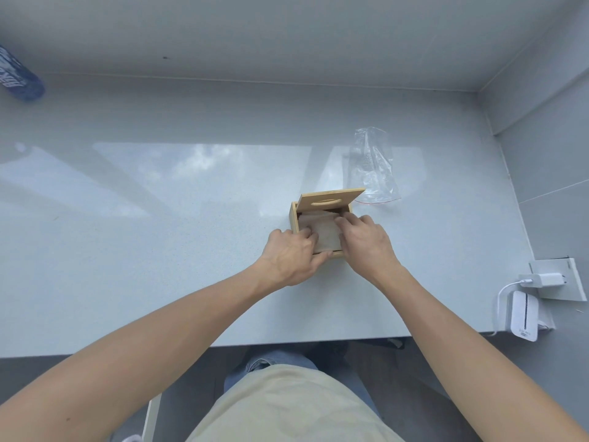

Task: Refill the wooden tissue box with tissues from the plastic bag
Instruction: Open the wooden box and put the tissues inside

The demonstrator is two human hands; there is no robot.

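A small wooden tissue box (293, 218) stands on the white table, its slotted lid (331, 198) tipped up at the far side. A stack of white tissues (325, 232) lies inside it. My left hand (291, 258) rests at the box's near-left corner, fingers curled onto the tissues and thumb along the front wall. My right hand (363, 239) covers the box's right side, fingertips pressing on the tissues. Just beyond the box to the right lies the clear plastic bag (374, 169), flat and see-through, with a red strip at its mouth.
A blue bottle (19, 78) lies at the far left by the wall. A white device (524, 317) with a cable and a plugged-in charger (541, 279) sits at the right table edge. The walls close off the far and right sides.
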